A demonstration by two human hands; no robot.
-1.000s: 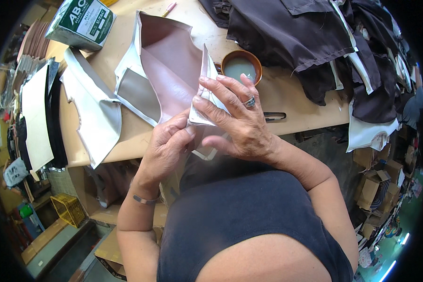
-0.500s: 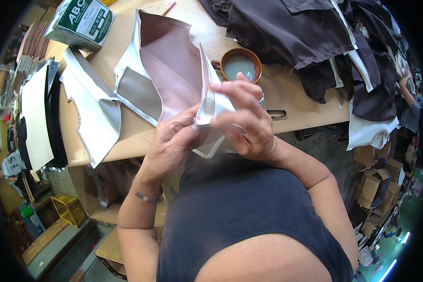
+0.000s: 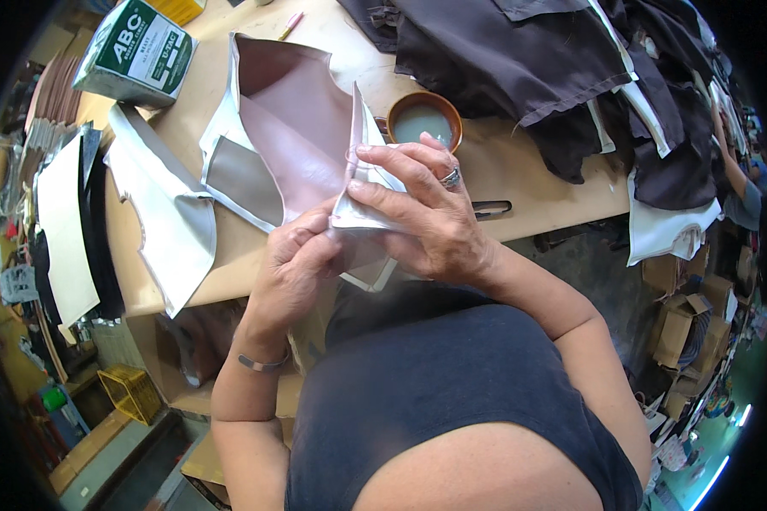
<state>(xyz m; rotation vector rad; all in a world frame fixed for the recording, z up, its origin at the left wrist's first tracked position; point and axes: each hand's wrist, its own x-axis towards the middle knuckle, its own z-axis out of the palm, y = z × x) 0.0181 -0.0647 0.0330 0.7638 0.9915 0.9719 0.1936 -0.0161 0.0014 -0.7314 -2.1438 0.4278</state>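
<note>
Both hands hold one piece of pinkish-brown leather-like material (image 3: 302, 128) with a white backing, over the table's near edge. My left hand (image 3: 298, 260) pinches its lower corner, thumb and fingers closed. My right hand (image 3: 435, 204) grips the folded white edge, its fingers lying over the fold and its thumb underneath. A ring shows on one right finger. Just beyond the right hand stands a brown cup (image 3: 423, 117) of cloudy greyish liquid. Left of the held piece, a white panel (image 3: 166, 221) with a grey folded edge lies on the table.
A green-and-white metal can (image 3: 136, 55) stands at the table's back left. Dark brown fabric pieces (image 3: 520, 72) are heaped at the right. A black-handled tool (image 3: 492, 209) lies near the front edge. A pink pen (image 3: 291, 25) lies at the back. A yellow crate (image 3: 130, 393) sits below left.
My right fingers, raised and blurred before, have come down onto the folded white edge. The view has shifted slightly. My left hand keeps its pinch on the corner.
</note>
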